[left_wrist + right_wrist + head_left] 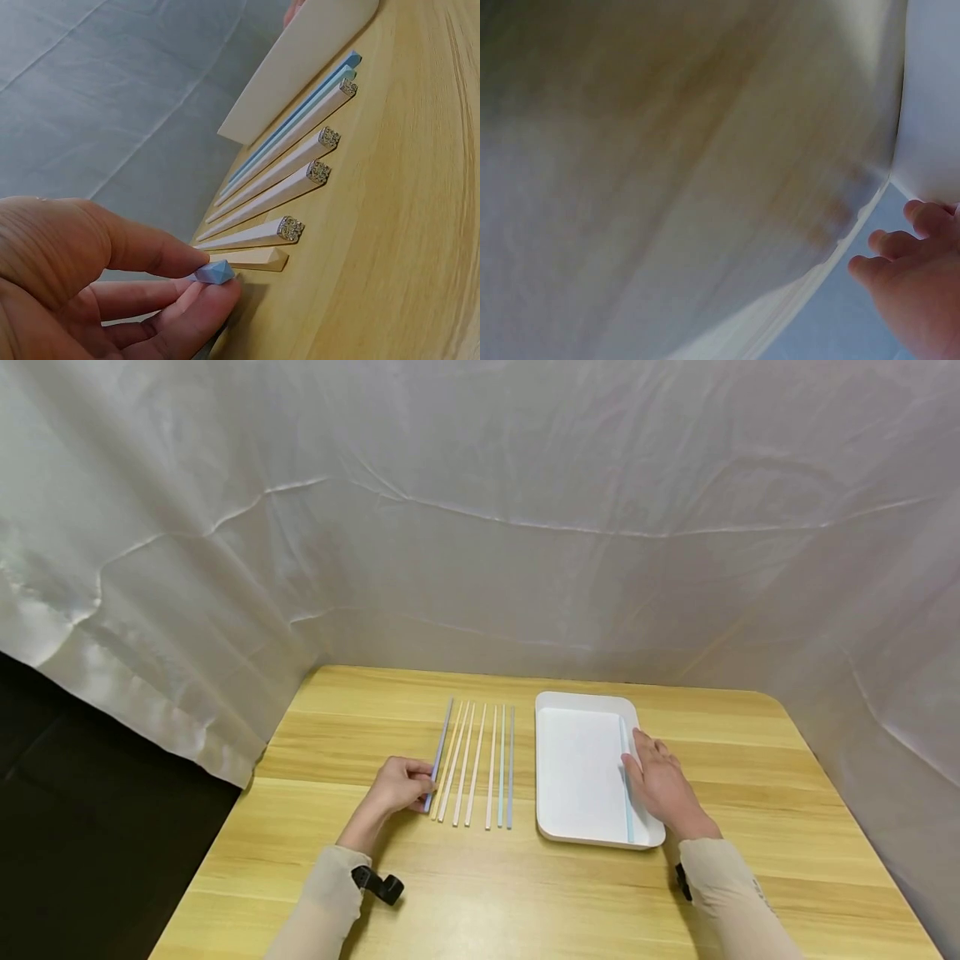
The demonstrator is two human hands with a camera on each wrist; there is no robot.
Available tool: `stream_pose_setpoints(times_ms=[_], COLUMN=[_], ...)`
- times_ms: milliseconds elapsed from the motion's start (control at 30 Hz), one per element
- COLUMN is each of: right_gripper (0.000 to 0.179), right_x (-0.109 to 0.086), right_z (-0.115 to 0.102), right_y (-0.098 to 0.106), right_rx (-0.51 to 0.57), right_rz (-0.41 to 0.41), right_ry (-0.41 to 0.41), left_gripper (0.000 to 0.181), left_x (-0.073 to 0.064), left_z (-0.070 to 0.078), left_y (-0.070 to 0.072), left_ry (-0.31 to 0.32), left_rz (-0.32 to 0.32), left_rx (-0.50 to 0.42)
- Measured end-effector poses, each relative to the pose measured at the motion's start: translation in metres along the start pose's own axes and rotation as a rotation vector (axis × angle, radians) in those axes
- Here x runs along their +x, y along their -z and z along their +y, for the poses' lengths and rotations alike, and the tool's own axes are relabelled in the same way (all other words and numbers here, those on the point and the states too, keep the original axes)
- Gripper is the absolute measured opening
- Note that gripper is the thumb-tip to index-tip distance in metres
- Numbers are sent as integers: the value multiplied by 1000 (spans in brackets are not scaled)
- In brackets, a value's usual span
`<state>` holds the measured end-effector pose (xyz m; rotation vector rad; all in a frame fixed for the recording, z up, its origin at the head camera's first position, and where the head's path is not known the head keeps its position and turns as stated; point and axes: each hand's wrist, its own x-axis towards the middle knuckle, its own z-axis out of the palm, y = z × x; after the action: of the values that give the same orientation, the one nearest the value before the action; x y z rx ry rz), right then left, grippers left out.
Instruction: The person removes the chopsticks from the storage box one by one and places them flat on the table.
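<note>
In the head view my left hand (402, 785) pinches a periwinkle-blue chopstick (442, 739) at the left end of a row. The left wrist view shows its faceted blue end between thumb and fingers. Beside it lie a cream chopstick (259, 259), several pale pink chopsticks (277, 187) with glittery ends, a light teal one (502, 768) and another blue one (511, 768). My right hand (663, 782) holds the right rim of a white tray (573, 842), thumb inside and fingers outside. In the tray, a light teal chopstick (628, 814) lies beside the thumb.
The wooden table (480, 893) has a grey-white curtain (480, 585) hanging behind it and along its sides. A dark area (82, 827) lies beyond the left edge. Both wrists carry black straps.
</note>
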<state>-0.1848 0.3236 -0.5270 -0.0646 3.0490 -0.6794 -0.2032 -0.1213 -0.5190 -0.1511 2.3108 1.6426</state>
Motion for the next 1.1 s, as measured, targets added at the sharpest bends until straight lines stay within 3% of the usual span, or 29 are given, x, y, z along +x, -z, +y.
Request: stream_pose_setpoints(times_ms=[200, 467, 1100], right_gripper=[73, 73, 74], right_x=[0, 0, 1], right_z=[1, 0, 0], right_y=[0, 2, 2], right_rx=[6, 13, 10], right_rz=[-17, -22, -22], right_ry=[-9, -17, -18], left_gripper=[31, 31, 30], left_x=[-1, -2, -4], left_z=[1, 3, 3], left_y=[-1, 0, -1], left_ry=[-5, -46, -42], left_rz=[18, 93, 125], left_rx=[40, 160, 158])
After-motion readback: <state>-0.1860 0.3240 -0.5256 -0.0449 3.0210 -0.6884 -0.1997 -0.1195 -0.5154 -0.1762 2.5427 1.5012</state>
